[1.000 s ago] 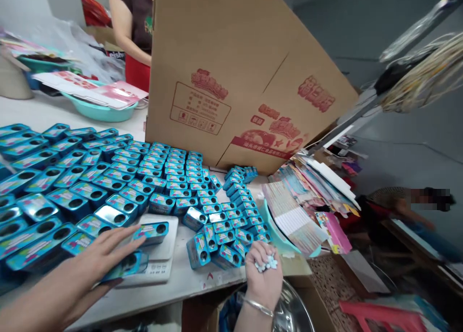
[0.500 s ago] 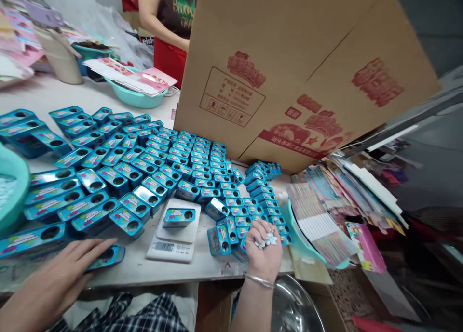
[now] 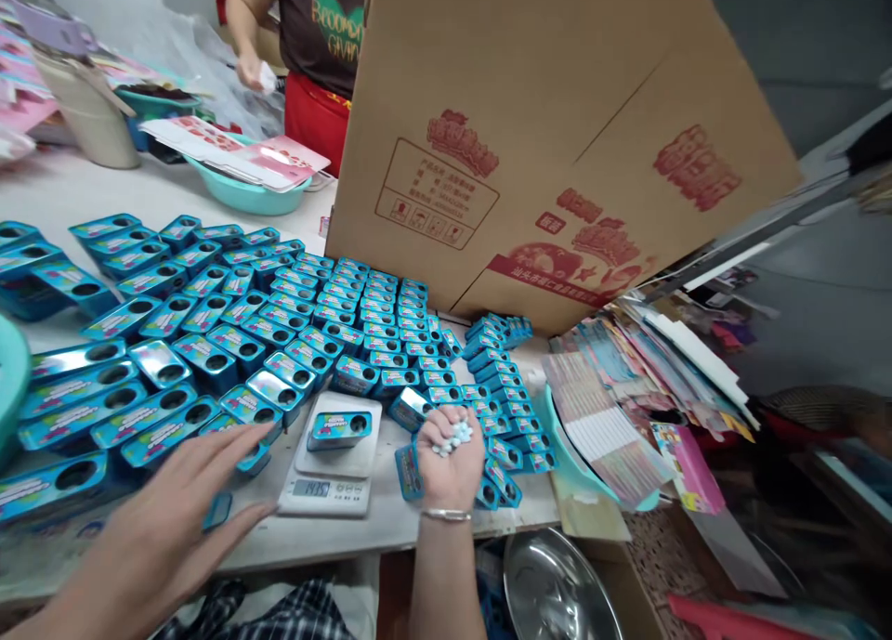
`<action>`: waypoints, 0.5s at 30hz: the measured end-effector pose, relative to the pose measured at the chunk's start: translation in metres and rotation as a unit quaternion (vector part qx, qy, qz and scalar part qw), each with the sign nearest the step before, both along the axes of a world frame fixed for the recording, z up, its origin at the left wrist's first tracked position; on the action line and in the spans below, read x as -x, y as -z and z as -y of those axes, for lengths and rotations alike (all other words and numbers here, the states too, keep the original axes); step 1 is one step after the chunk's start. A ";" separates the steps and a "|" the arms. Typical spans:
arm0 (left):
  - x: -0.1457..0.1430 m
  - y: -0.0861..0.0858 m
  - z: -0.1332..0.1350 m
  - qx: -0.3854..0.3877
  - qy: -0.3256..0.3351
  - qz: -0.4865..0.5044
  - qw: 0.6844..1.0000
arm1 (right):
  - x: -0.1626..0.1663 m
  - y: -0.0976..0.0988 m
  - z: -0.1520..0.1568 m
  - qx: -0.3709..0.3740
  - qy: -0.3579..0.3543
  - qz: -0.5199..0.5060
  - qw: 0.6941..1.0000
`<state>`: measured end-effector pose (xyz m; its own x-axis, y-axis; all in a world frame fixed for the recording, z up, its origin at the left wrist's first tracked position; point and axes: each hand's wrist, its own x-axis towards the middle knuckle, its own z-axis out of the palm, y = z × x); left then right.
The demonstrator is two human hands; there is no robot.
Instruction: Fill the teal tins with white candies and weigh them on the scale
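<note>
My right hand, palm up with curled fingers, cradles a small heap of pale blue candies. It is over the right group of blue tins, right of the scale. Fingers stretched and thumb apart, my left hand hovers at the left front of the table. Part of a blue tin shows between its thumb and fingers, the rest hidden; I see no grip on it. Between the hands stands a white digital scale, its display lit, with one blue tin lying on its pan. Each tin top has a round dark hole.
Rows of blue tins cover the table's middle. A large cardboard box stands behind them. Turquoise basins stand at the left edge, back and right. Below the edge is a metal bowl. Across the table stands a person.
My right hand has moved left toward the scale with the candies. My left hand has lifted off the tin and shifted right, fingers spreading. The co-worker's hand now shows, holding something white.
</note>
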<state>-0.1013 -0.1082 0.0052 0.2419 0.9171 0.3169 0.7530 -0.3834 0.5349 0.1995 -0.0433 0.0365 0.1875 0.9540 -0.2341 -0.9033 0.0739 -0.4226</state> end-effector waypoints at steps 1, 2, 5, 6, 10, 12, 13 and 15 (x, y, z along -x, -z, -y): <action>-0.018 -0.006 -0.012 -0.013 0.015 -0.003 1.000 | 0.009 0.002 -0.005 0.008 -0.003 0.009 1.000; -0.035 -0.009 -0.024 -0.024 0.028 -0.002 0.999 | 0.019 0.004 -0.010 0.018 -0.005 0.019 1.000; -0.080 -0.002 -0.056 -0.021 0.032 0.010 0.999 | 0.045 0.007 -0.025 0.057 0.005 0.033 0.998; -0.090 0.003 -0.064 -0.012 0.029 0.014 0.999 | 0.053 0.007 -0.029 0.068 0.011 0.036 0.997; -0.108 0.021 -0.078 0.028 0.031 0.049 0.998 | 0.074 0.005 -0.036 0.088 0.023 0.071 0.993; -0.107 0.026 -0.079 0.043 0.034 0.073 0.996 | 0.079 0.005 -0.036 0.080 0.029 0.093 0.992; -0.107 0.027 -0.078 0.048 0.034 0.082 0.995 | 0.081 0.005 -0.036 0.073 0.031 0.102 0.992; -0.105 0.027 -0.078 0.054 0.031 0.096 0.993 | 0.083 0.005 -0.035 0.065 0.035 0.120 0.990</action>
